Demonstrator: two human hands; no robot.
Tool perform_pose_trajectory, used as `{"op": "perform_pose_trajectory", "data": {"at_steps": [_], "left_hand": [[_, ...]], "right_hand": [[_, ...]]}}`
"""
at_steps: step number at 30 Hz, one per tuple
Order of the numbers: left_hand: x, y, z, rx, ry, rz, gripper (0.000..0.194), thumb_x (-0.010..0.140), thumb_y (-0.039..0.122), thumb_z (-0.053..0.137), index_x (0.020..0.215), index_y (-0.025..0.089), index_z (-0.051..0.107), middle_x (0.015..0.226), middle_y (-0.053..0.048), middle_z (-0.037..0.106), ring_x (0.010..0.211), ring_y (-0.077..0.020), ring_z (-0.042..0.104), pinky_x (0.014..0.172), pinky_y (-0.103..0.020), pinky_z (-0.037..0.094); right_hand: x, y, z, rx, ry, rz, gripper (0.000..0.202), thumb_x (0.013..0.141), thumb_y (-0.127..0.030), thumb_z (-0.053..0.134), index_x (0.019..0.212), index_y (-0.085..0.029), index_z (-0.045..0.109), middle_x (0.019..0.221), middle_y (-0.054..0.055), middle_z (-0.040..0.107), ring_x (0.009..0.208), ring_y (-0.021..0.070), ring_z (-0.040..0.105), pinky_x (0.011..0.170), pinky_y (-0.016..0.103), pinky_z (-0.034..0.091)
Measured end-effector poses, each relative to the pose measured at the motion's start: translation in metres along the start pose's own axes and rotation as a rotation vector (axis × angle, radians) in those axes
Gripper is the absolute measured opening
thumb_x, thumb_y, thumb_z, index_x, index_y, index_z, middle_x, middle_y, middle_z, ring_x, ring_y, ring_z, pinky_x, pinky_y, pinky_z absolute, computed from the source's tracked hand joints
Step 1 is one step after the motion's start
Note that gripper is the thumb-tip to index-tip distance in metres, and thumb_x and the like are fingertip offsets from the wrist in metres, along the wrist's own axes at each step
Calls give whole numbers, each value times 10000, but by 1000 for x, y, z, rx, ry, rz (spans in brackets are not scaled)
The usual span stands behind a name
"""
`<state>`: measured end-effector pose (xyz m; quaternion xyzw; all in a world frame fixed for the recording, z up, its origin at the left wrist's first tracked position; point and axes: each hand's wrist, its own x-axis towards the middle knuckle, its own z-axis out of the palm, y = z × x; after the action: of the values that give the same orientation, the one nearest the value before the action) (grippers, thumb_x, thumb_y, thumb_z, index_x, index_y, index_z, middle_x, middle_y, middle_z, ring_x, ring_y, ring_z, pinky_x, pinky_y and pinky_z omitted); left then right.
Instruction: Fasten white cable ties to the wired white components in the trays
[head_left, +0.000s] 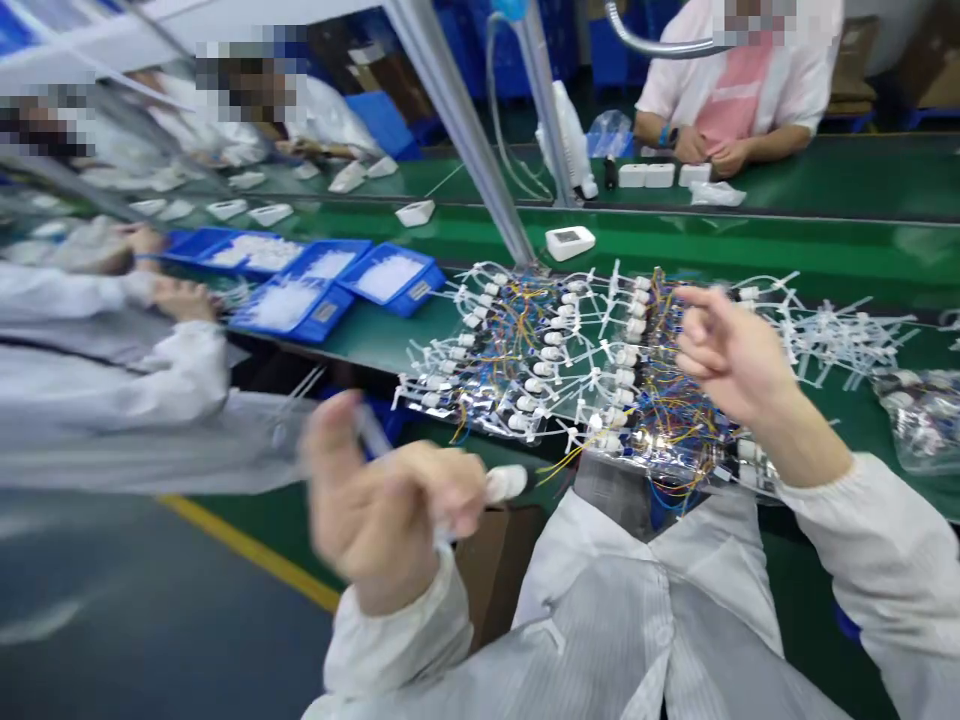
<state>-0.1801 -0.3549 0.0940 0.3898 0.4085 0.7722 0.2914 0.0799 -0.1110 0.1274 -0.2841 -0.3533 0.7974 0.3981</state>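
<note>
My left hand [394,490], smeared by motion, is closed on a small white cylindrical part [507,483] with a dark end and yellow wires trailing right. A pale thin strip shows between its thumb and fingers. The part is held in front of the bench edge. Over the wired parts, my right hand [727,350] has its index finger stretched out and the others loosely curled, with nothing visible in it. Beneath and left of it lie rows of similar white cylindrical parts [551,353] with cable ties on them and tangled coloured wires [664,400], on clear plastic.
Loose white cable ties [840,335] are heaped at right, beside a clear bag of parts [926,410]. Blue trays [409,300] of white pieces stand left, near a co-worker's hands [180,295]. A metal post [465,130] rises behind; a white device [570,243] sits near it.
</note>
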Motion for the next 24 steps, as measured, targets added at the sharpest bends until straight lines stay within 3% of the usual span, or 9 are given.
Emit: {"op": "perform_pose_trajectory", "data": {"at_steps": [2,4,6,8,11,13,15,19,24], "left_hand": [[-18,-16,8,98,-2,-19,678,1157,449,917,1765,394,622,935,41,892,488,-118,678,507,-243,574],[-29,-35,15,143,-6,-115,565,1181,505,876,1670,275,714,927,1,875,501,-124,685,493,-239,548],[-34,-51,20,135,-5,-198,459,1195,578,830,1433,186,839,749,36,737,448,-101,587,465,-221,468],[-38,-61,23,153,-21,-235,508,1217,634,768,1196,146,906,611,70,556,418,-83,473,467,-222,399],[-42,-68,26,287,-77,-215,560,1211,655,776,1090,147,978,548,63,491,447,-86,412,505,-245,377],[-41,-69,28,416,-129,-181,499,1172,635,848,1096,171,1014,591,16,611,507,-108,488,537,-259,414],[-40,-72,32,498,-186,-135,425,1130,599,914,1082,193,1029,680,-37,739,579,-135,590,563,-265,460],[-41,-84,43,482,-289,-74,339,1109,540,947,1032,218,1023,792,-81,836,646,-158,674,581,-260,501],[-49,-105,59,417,-326,-128,537,1113,696,898,933,195,970,713,-33,698,608,-143,573,570,-267,467]], "right_hand": [[-24,-7,-5,-104,9,-73,213,1249,-398,684,1163,-267,829,680,-97,551,454,63,268,524,281,215],[-47,-2,-13,-167,-23,-125,177,1137,-459,847,1243,-322,880,742,-66,632,440,61,265,500,301,188],[-70,14,-23,-268,-127,-28,238,1069,-526,933,1229,-350,913,791,-24,687,445,68,284,480,303,183],[-89,38,-31,-360,-234,79,302,1083,-604,908,1209,-333,942,811,18,709,474,93,343,479,308,225],[-107,76,-38,-474,-332,98,386,1132,-611,846,1353,-310,945,873,46,743,552,133,474,504,308,334],[-113,95,-41,-504,-334,71,422,1172,-562,804,1516,-331,884,909,38,773,573,137,506,523,299,391],[-116,107,-45,-482,-299,38,390,1208,-524,753,1552,-358,833,893,16,790,546,129,489,528,294,424],[-119,114,-55,-529,-224,-23,239,1206,-514,728,1325,-357,863,883,25,801,543,168,537,543,355,500],[-124,119,-65,-640,-133,-59,322,1162,-484,749,1478,-454,803,974,35,830,635,265,680,645,478,631]]}}
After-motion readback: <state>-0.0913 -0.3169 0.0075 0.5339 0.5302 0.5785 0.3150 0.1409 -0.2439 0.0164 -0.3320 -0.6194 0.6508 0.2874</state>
